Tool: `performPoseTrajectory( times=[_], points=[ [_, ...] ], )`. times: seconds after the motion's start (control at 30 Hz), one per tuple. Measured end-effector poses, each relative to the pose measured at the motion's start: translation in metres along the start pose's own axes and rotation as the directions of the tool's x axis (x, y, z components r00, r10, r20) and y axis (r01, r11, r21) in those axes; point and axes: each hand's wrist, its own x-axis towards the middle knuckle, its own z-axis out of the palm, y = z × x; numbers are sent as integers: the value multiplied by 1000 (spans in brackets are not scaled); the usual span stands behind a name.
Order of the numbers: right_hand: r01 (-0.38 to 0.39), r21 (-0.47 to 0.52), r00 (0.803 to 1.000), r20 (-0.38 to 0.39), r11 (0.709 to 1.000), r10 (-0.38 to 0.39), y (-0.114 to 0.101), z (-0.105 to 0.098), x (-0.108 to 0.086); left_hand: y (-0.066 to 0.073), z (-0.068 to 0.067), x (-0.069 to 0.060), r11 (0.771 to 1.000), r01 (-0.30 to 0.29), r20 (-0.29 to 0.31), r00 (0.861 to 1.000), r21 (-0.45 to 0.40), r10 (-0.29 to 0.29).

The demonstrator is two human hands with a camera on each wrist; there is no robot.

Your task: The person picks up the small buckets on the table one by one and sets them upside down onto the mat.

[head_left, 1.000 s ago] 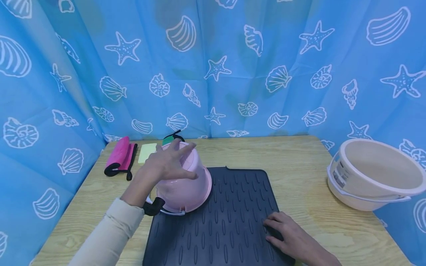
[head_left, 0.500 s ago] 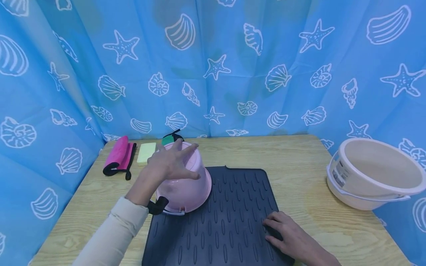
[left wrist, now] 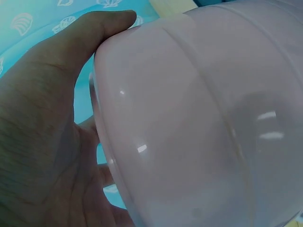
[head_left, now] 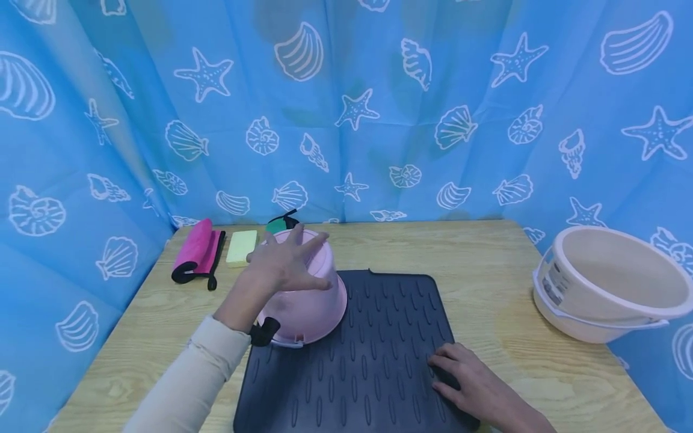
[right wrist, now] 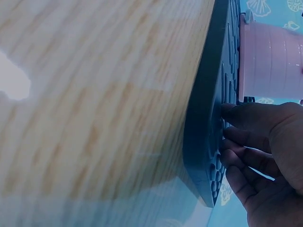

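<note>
A pink bucket [head_left: 311,316] stands upside down on the back left of a dark ribbed mat [head_left: 373,343], its handle low at the front. Over its upturned base lies my left hand [head_left: 284,264], with fingers and thumb spread wide. In the left wrist view the thumb touches the edge of the bucket's base [left wrist: 165,118], and the palm stays apart from it. My right hand [head_left: 471,382] rests its fingertips on the mat's right side, fingers loosely bent and holding nothing. The right wrist view shows these fingertips on the mat's ribbed surface [right wrist: 203,137].
A cream bucket [head_left: 595,300] stands upright at the table's right. Behind the mat to the left lie a folded pink cloth [head_left: 197,252] and a pale yellow sponge [head_left: 242,248]. A green item with a black strap [head_left: 278,225] is partly hidden behind the pink bucket. A patterned blue curtain [head_left: 368,150] surrounds the table.
My left hand and forearm have shifted slightly right over the pink bucket, which stays in place. The right hand has not moved.
</note>
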Motion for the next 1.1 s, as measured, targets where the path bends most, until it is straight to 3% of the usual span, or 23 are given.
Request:
performPoseTrajectory(
  times=[0.27, 0.37, 0.43, 0.47, 0.53, 0.63, 0.7, 0.73, 0.8, 0.83, 0.9, 1.0, 1.1],
  points=[
    [1, 0, 1000, 5, 1000, -1, 0, 3, -3, 2, 4, -2, 1000, -3, -6, 1000, 17, 3],
    [0, -3, 1000, -2, 1000, 0, -1, 3, -3, 2, 3, -10, 999, -51, -71, 996, 20, 52],
    [-4, -6, 1000, 4, 1000, 4, -1, 2, -3, 3, 3, -19, 995, -103, -161, 982, 7, 103],
    [-12, -7, 1000, 11, 1000, 12, -1, 2, -2, 4, 4, -23, 991, -136, -218, 967, 1, 133],
    [-28, -10, 999, 26, 1000, 28, -2, 0, -2, 6, 6, -31, 974, -225, -350, 914, -17, 205],
    [-44, -15, 998, 36, 999, 44, -2, -2, -1, 10, 16, -39, 939, -344, -535, 795, -11, 285],
    [-52, -15, 998, 41, 999, 52, -2, -2, -1, 13, 24, -44, 915, -402, -617, 724, -16, 307],
    [-56, -14, 997, 43, 998, 56, -2, -3, -1, 16, 29, -47, 904, -425, -643, 702, -32, 307],
    [-61, -11, 997, 46, 998, 61, -2, -3, -1, 21, 40, -53, 888, -454, -672, 680, -70, 294],
    [-63, -9, 997, 46, 998, 64, -2, -2, -2, 25, 45, -57, 879, -467, -675, 679, -94, 289],
    [-63, -9, 997, 39, 998, 63, -2, -2, -3, 31, 57, -63, 861, -488, -666, 692, -145, 280],
    [-59, -9, 998, 25, 998, 59, -3, -1, -3, 41, 76, -71, 842, -500, -640, 718, -201, 274],
    [-58, -9, 998, 14, 998, 58, -3, -1, -4, 48, 96, -76, 834, -493, -599, 755, -247, 269]
  ],
)
